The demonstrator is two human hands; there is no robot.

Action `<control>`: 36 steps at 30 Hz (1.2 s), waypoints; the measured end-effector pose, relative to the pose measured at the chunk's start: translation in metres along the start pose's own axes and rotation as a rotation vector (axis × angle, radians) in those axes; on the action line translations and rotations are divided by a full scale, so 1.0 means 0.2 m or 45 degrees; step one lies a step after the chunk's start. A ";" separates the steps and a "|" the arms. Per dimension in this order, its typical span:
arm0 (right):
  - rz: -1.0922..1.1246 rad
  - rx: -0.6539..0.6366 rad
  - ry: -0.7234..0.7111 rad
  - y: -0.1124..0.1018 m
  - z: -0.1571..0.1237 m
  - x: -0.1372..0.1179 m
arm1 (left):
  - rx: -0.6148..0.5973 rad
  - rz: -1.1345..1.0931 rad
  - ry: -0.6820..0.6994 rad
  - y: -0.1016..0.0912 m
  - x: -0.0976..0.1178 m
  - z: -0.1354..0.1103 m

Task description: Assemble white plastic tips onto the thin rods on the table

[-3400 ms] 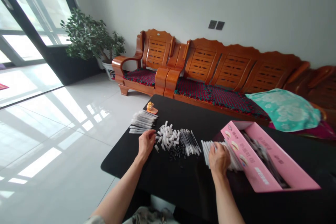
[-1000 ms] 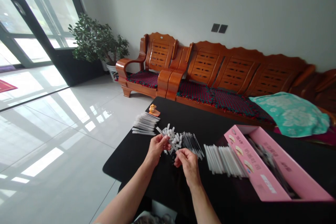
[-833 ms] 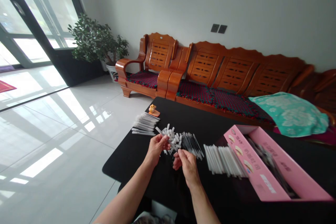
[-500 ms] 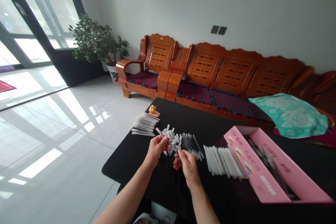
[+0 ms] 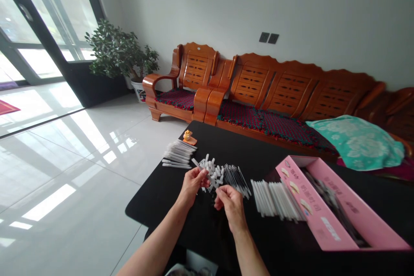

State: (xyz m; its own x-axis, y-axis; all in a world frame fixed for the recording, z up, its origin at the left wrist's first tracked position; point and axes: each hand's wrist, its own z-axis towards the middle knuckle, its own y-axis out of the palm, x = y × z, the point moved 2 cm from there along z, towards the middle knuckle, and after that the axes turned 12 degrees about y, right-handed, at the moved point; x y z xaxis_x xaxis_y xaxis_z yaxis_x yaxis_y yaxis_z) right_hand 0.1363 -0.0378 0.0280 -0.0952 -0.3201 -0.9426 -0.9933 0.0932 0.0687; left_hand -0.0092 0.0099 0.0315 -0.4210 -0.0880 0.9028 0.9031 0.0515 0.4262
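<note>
My left hand (image 5: 194, 181) is closed in a pinch on a slim white tube (image 5: 195, 162), whose end sticks out up and to the left. Just to the right, my right hand (image 5: 229, 200) has thumb and forefinger pressed together; whatever is between them is too small to make out. Both hands are over the near side of a loose pile of short white caps (image 5: 211, 166). Beside that pile lies a row of thin black-and-clear sticks like pen refills (image 5: 237, 180). Slim whitish tubes (image 5: 177, 154) lie stacked at the left, and a row of frosted white tubes (image 5: 274, 198) at the right.
A long pink box (image 5: 310, 207) with dark slim items inside stands on the right of the black table (image 5: 155, 198). A small yellow figurine (image 5: 188, 135) sits at the far left corner. Behind the table is a wooden sofa (image 5: 252, 82) with a turquoise cloth (image 5: 355, 142).
My right hand has shifted slightly left and up, its fingertips now closer to my left hand. The left hand keeps its pinch in nearly the same place.
</note>
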 end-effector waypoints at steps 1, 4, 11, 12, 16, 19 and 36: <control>0.001 0.018 -0.008 0.00 0.00 0.00 | 0.004 0.001 0.001 0.00 0.00 0.00; -0.004 0.016 0.013 -0.01 0.01 0.00 | 0.031 0.007 0.006 0.00 0.00 0.00; 0.030 -0.057 0.055 0.00 0.01 0.01 | 0.022 0.002 -0.007 -0.01 0.01 0.00; 0.034 -0.048 0.049 0.00 0.01 0.01 | 0.019 0.002 -0.009 -0.01 0.01 0.00; 0.054 -0.079 0.101 0.01 0.01 0.02 | 0.021 0.014 -0.007 -0.01 0.00 0.00; 0.031 -0.072 0.071 0.00 0.01 0.03 | 0.045 0.029 -0.001 -0.03 0.00 0.01; -0.373 0.218 -0.190 -0.08 0.06 0.00 | 0.145 -0.041 -0.008 -0.05 -0.02 0.02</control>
State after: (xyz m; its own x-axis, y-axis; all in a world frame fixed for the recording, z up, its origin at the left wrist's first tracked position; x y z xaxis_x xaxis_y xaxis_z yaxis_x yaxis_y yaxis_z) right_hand 0.1536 -0.0281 0.0222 0.2145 -0.2169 -0.9523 -0.9504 0.1783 -0.2547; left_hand -0.0167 0.0142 0.0232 -0.4502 -0.0854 0.8889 0.8741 0.1614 0.4582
